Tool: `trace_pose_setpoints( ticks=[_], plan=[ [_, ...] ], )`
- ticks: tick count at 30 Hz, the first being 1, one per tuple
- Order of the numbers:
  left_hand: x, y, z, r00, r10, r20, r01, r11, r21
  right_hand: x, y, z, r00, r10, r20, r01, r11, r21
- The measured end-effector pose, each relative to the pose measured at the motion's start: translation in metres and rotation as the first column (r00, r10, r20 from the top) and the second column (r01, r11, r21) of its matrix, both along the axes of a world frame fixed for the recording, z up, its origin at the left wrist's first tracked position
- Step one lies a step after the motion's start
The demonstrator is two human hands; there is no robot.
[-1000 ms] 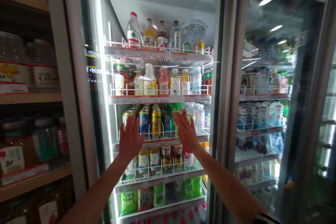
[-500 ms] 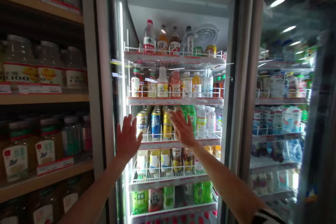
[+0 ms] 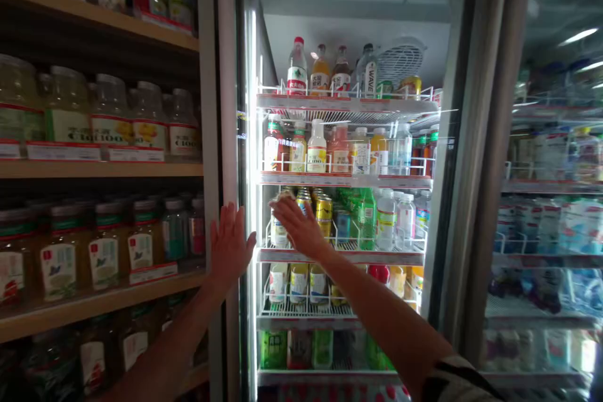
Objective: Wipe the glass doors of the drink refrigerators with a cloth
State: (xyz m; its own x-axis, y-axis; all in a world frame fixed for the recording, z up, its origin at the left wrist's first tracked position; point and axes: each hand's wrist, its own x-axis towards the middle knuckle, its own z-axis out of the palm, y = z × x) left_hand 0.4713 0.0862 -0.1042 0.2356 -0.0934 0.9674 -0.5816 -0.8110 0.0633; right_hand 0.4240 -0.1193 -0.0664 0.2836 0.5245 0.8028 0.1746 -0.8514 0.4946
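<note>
My left hand point(image 3: 229, 244) lies with spread fingers against the metal door frame point(image 3: 228, 107) at the left edge of a lit drinks fridge. Nothing shows in it. My right hand point(image 3: 304, 229) presses flat on the fridge's glass door point(image 3: 358, 9), in front of the shelf of cans. Past its fingertips peeks a pale, crumpled cloth point(image 3: 281, 196), mostly hidden beneath the fingers. Behind the glass, near this hand, are gold cans point(image 3: 324, 217) and a green bottle point(image 3: 366, 218).
To the left, wooden shelves point(image 3: 94, 169) carry several rows of jars and bottles. A second glass-door fridge point(image 3: 549, 188) with drinks stands at right. Inside the middle fridge, bottles point(image 3: 317, 147) stand behind white wire rails.
My right hand has slid left across the glass with the cloth, from the middle cans to the left ones. The view has turned left, and my left hand now rests on the frame.
</note>
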Motion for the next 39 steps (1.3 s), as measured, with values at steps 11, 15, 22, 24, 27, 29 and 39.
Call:
trace_pose_setpoints(
  ticks=[11, 15, 22, 24, 27, 29, 39],
  plan=[
    [-0.003, -0.016, 0.02, 0.999, -0.034, 0.011, 0.033, 0.999, 0.012, 0.003, 0.009, 0.011, 0.999, -0.01, -0.039, 0.007, 0.997, -0.08],
    [0.0, -0.022, 0.029, 0.996, -0.059, 0.063, 0.057, 0.998, 0.028, -0.024, -0.059, 0.02, 0.979, -0.172, 0.112, 0.153, 0.975, 0.159],
    [0.005, -0.031, 0.042, 0.993, -0.03, 0.117, 0.03, 1.0, 0.001, -0.073, -0.193, 0.069, 0.783, -0.428, 0.451, -0.042, 0.687, 0.725],
    [0.003, -0.047, 0.054, 0.991, -0.044, 0.128, 0.043, 0.999, 0.008, -0.066, -0.177, 0.066, 0.803, -0.365, 0.471, -0.051, 0.746, 0.664],
    [0.001, -0.073, 0.073, 0.986, -0.064, 0.153, 0.058, 0.998, 0.038, -0.049, -0.14, 0.054, 0.891, -0.22, 0.397, 0.028, 0.899, 0.436],
    [0.002, -0.086, 0.082, 0.982, -0.07, 0.175, 0.063, 0.997, 0.049, -0.047, -0.136, 0.051, 0.925, -0.171, 0.34, 0.07, 0.954, 0.29],
    [0.008, -0.097, 0.103, 0.988, -0.024, 0.154, 0.039, 0.995, -0.096, -0.081, -0.23, 0.104, 0.776, -0.388, 0.498, -0.039, 0.758, 0.651]
  ],
)
